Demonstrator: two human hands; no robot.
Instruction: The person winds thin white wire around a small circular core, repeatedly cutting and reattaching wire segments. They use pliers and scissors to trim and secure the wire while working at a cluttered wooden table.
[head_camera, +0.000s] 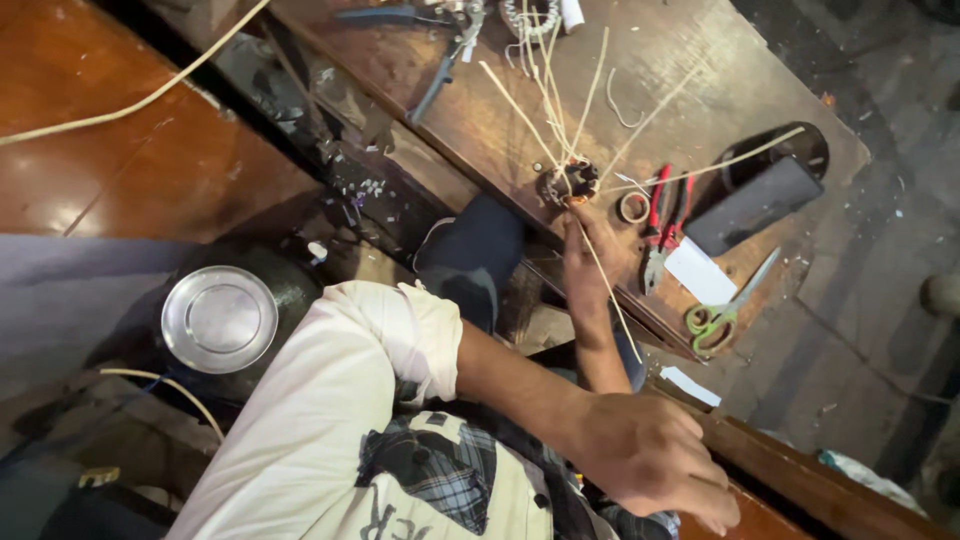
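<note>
Round metal lid (219, 318) lies far left, off the bench (700, 90). Small wound coil (568, 182) sits near the bench's front edge, pale strands fanning upward. Right hand (587, 245) is just below it, fingers pinched on one pale strand (612, 300). Left hand (650, 462) rests on a wooden rail, fingers curled; grip unclear. Red pliers (665, 215) lie just beside. Risk: a hard pull could drag the coil off the edge or tangle neighbouring strands.
</note>
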